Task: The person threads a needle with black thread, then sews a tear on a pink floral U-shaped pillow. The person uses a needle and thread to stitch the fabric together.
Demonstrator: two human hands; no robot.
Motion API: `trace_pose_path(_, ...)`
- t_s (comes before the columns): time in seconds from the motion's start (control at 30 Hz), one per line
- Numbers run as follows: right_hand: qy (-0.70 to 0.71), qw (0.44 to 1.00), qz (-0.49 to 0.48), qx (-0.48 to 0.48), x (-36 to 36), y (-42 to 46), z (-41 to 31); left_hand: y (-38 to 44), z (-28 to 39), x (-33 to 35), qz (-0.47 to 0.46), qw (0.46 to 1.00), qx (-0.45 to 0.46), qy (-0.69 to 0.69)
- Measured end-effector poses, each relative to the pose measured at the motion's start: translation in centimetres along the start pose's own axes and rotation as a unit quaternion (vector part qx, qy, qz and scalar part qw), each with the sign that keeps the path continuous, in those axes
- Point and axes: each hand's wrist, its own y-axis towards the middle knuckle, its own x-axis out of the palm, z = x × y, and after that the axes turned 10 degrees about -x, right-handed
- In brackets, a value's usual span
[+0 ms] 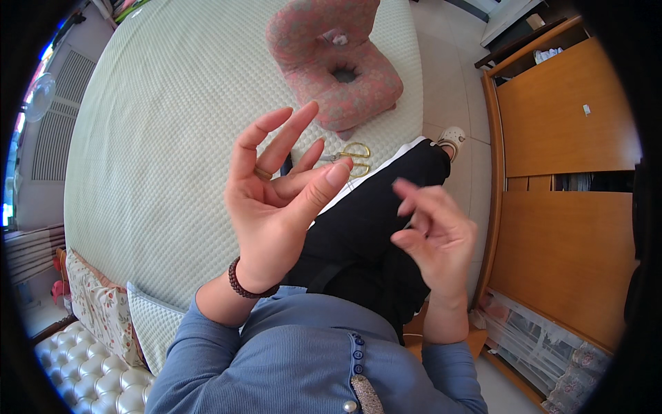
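My left hand [282, 191] is raised over my lap, thumb tip and index fingertip together, the other fingers spread. Whether something fine is pinched there is too small to tell. To its right, my right hand [437, 227] hovers above my black trousers [357, 243]. It is blurred, with fingers curled, and a faint thin line shows near the thumb; I cannot make out what it is. Scissors with gold-coloured handles [356, 150] lie on the bed beside my thigh, their blades partly hidden behind my left fingers. A dark object [286, 164] shows only in part behind that hand.
A pink floral cushion with a hole [357, 98] rests on the quilted pale-green bed cover [170, 145]. Along the right stands a wooden sliding-door cabinet [563, 233], beyond a strip of tiled floor [450, 77]. Pillows [103, 305] lie by the tufted headboard [98, 372].
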Motion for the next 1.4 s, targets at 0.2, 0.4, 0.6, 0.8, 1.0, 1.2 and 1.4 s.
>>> trace_pose_path(0.2,0.149,0.988,-0.015,0.027,3.4,2.5,-0.8,-0.4,0.4,-0.2,-0.01,0.995,0.066,0.081)
trace_pose_path(0.4,0.256,0.964,0.046,0.06,5.4,2.8,-1.6,-0.2,0.4,0.0,-0.006,0.993,0.071,0.096)
trace_pose_path(0.6,0.197,0.977,0.066,0.043,5.3,2.4,-1.8,-0.4,-0.3,0.0,-0.025,0.996,0.06,0.06)
trace_pose_path(0.8,0.141,0.989,0.046,0.014,3.3,2.7,-2.4,0.2,-0.6,-1.1,0.003,0.983,0.153,0.1)
trace_pose_path(1.0,0.164,0.986,0.007,0.04,1.9,2.9,-3.3,1.1,1.5,-1.7,-0.065,0.852,0.322,0.408)
trace_pose_path(1.2,0.177,0.98,-0.037,0.079,1.1,2.8,-3.6,1.1,2.1,-0.7,-0.137,0.83,0.343,0.419)
trace_pose_path(1.4,0.184,0.979,-0.045,0.077,1.2,2.7,-3.3,0.9,1.5,-0.4,-0.126,0.844,0.343,0.393)
